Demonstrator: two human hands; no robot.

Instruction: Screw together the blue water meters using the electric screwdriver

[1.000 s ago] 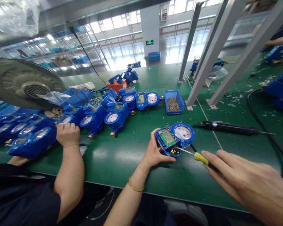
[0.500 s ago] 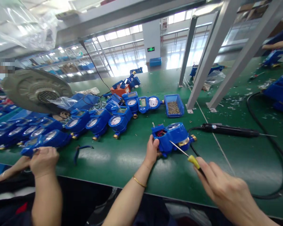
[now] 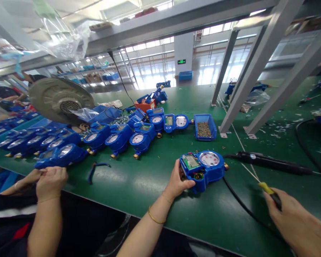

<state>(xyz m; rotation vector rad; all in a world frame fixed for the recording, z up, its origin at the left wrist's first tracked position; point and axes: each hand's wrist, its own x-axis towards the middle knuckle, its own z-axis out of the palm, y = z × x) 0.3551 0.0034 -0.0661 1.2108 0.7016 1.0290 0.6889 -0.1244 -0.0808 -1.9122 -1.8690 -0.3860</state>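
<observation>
My left hand grips the near-left side of a blue water meter that lies face up on the green bench, its round dial and green circuit board showing. My right hand at the lower right is closed round a yellow-handled screwdriver, whose thin shaft points up and left and stands clear of the meter. A wrist bangle sits on my left forearm.
A co-worker's hands work at the bench edge on the left, beside rows of blue meters. A blue bin of screws stands behind my meter. A black electric screwdriver and its cable lie to the right. Grey frame legs rise behind.
The meter has been turned from its side back to face up. My right hand has pulled the screwdriver away from it to the right. The co-worker's hands stay at the bench edge.
</observation>
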